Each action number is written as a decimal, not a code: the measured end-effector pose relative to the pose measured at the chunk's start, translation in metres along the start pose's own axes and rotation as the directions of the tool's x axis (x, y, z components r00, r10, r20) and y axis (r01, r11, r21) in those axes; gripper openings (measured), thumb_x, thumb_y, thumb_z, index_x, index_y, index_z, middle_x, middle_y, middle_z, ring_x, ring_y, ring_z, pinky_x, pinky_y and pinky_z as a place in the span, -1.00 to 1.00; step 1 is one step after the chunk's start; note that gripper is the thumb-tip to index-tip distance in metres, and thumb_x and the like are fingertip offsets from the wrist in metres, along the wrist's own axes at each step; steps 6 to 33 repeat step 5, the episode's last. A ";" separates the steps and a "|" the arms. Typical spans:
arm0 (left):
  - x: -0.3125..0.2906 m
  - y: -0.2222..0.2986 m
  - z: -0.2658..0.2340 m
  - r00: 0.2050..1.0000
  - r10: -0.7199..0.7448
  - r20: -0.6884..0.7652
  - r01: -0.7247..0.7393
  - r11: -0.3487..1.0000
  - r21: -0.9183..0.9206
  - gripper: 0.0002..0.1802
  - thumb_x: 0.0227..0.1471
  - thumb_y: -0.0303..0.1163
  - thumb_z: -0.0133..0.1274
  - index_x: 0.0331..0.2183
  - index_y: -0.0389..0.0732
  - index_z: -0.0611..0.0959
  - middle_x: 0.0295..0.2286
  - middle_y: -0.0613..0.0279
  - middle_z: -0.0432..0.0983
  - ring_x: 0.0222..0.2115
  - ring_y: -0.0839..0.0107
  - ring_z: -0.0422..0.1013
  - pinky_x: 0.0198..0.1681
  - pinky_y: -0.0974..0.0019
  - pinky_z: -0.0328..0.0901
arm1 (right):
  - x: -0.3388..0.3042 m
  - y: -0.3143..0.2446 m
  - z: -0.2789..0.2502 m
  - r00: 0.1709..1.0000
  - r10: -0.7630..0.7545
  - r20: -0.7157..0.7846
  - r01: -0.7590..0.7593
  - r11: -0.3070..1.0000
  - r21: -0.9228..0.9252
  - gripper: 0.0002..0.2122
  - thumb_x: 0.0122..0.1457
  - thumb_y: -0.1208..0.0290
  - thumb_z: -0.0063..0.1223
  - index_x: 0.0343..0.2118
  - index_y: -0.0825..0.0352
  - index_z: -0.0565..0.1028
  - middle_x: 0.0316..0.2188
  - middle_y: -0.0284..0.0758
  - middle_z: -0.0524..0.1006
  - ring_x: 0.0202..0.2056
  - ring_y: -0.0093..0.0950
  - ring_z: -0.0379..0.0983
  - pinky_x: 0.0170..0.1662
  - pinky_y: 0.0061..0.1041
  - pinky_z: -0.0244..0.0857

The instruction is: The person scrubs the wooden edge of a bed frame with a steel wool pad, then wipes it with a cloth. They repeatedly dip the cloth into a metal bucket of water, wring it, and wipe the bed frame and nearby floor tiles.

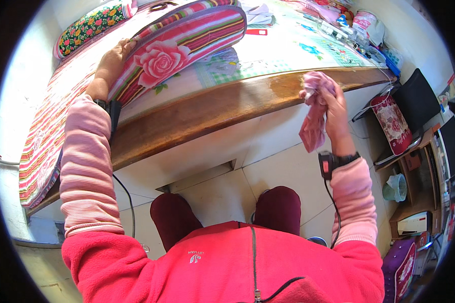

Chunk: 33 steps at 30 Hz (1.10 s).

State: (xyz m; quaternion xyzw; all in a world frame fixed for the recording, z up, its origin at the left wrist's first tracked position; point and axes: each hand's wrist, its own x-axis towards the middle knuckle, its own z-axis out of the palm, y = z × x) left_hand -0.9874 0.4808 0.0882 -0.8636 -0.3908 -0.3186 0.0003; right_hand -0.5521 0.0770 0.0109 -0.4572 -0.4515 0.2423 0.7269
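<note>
My left hand (117, 56) grips the edge of a striped bed mat (207, 31) with a large pink rose printed on it. The mat's far part is lifted and folded up off the bed, while the rest lies flat at the left. In my right hand (334, 108) a crumpled pink cloth (314, 125) is bunched, its loose end hanging down in front of the bed's wooden edge. Below the lifted mat, a pale checked sheet (273, 65) shows, with a greyish crumpled piece (221, 61) on it.
A wooden bed rail (212, 116) runs in front of me. A flowered bolster (93, 28) lies at the far left. Cables and power strips (346, 36) lie at the bed's right end. Further right are a chair (392, 121), a small bin (395, 188) and a purple case (399, 267).
</note>
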 end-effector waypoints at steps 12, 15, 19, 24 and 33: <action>0.009 -0.020 -0.002 0.999 0.042 0.030 -0.042 0.999 0.023 -0.28 0.26 0.21 -0.31 0.17 -0.14 0.40 0.06 -0.12 0.41 0.13 0.01 0.29 0.21 0.16 0.16 | 0.063 0.062 0.024 0.992 0.046 0.119 0.115 0.092 -0.989 -0.64 0.24 0.21 0.05 0.06 0.22 0.48 0.21 -0.14 0.29 0.24 -0.32 0.14 0.30 -0.29 0.00; 0.009 -0.020 -0.002 0.999 0.042 0.030 -0.042 0.999 0.023 -0.28 0.26 0.21 -0.31 0.17 -0.14 0.40 0.06 -0.12 0.41 0.13 0.01 0.29 0.21 0.16 0.16 | 0.063 0.062 0.024 0.992 0.046 0.119 0.115 0.092 -0.989 -0.64 0.24 0.21 0.05 0.06 0.22 0.48 0.21 -0.14 0.29 0.24 -0.32 0.14 0.30 -0.29 0.00; 0.009 -0.020 -0.002 0.999 0.042 0.030 -0.042 0.999 0.023 -0.28 0.26 0.21 -0.31 0.17 -0.14 0.40 0.06 -0.12 0.41 0.13 0.01 0.29 0.21 0.16 0.16 | 0.063 0.062 0.024 0.992 0.046 0.119 0.115 0.092 -0.989 -0.64 0.24 0.21 0.05 0.06 0.22 0.48 0.21 -0.14 0.29 0.24 -0.32 0.14 0.30 -0.29 0.00; 0.009 -0.020 -0.002 0.999 0.042 0.030 -0.042 0.999 0.023 -0.28 0.26 0.21 -0.31 0.17 -0.14 0.40 0.06 -0.12 0.41 0.13 0.01 0.29 0.21 0.16 0.16 | 0.063 0.062 0.024 0.992 0.046 0.119 0.115 0.092 -0.989 -0.64 0.24 0.21 0.05 0.06 0.22 0.48 0.21 -0.14 0.29 0.24 -0.32 0.14 0.30 -0.29 0.00; 0.009 -0.020 -0.002 0.999 0.042 0.030 -0.042 0.999 0.023 -0.28 0.26 0.21 -0.31 0.17 -0.14 0.40 0.06 -0.12 0.41 0.13 0.01 0.29 0.21 0.16 0.16 | 0.063 0.062 0.024 0.992 0.046 0.119 0.115 0.092 -0.989 -0.64 0.24 0.21 0.05 0.06 0.22 0.48 0.21 -0.14 0.29 0.24 -0.32 0.14 0.30 -0.29 0.00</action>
